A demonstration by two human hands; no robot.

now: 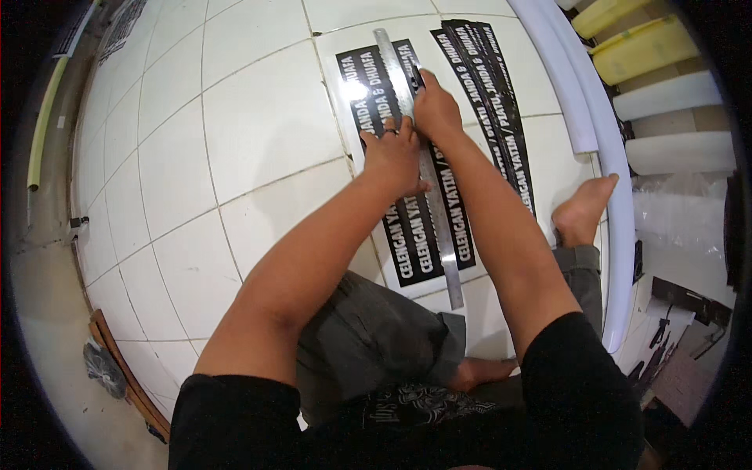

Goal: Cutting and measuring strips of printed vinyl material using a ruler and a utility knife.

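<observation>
Across the black sheet with white lettering (413, 239) lies a long metal ruler (396, 74), running more or less lengthwise, with both ends poking out past the sheet. Left hand (395, 157) sits on top with its fingers spread, fingertips on the ruler and the sheet next to it, dark ring on one finger. Right hand (437, 113) is just ahead of it, curled around a slim dark tool (416, 77) right by the ruler's right side. Most of that tool is hidden, so can't tell you if the tip touches the sheet. Just to the right there's a bunch of overlapping black strips (493, 102), same kind of white lettering. All of it's on a white tiled floor (258, 141). Further right you've got a bare foot (581, 207), long white rolls (560, 70), then some yellow rolls (646, 51) past those.
</observation>
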